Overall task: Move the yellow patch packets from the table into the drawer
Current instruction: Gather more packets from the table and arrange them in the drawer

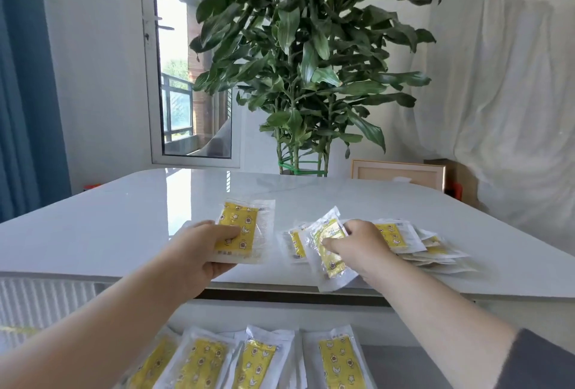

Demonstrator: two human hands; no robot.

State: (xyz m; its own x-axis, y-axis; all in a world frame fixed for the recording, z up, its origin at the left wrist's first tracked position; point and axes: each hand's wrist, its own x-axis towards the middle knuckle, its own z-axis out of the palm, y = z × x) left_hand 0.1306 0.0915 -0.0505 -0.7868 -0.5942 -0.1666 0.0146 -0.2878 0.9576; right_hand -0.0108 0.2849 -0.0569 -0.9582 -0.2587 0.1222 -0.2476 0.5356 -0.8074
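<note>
- The left hand [199, 259] gripped a packet [245, 230], thumb on top, over the table's [109, 226] near edge.
- The right hand [361, 248] pinched a second packet [329, 251], tilted up, at the near edge.
- A pile [420, 245] of packets lay just behind that hand, toward the right edge.
- Four packets [202, 363] lay side by side in the drawer [404, 367] below.

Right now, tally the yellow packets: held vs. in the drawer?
Held packets: 2, one each in left hand and right hand
Drawer packets: 4 showing
Total: 6; table pile too overlapped to count.
</note>
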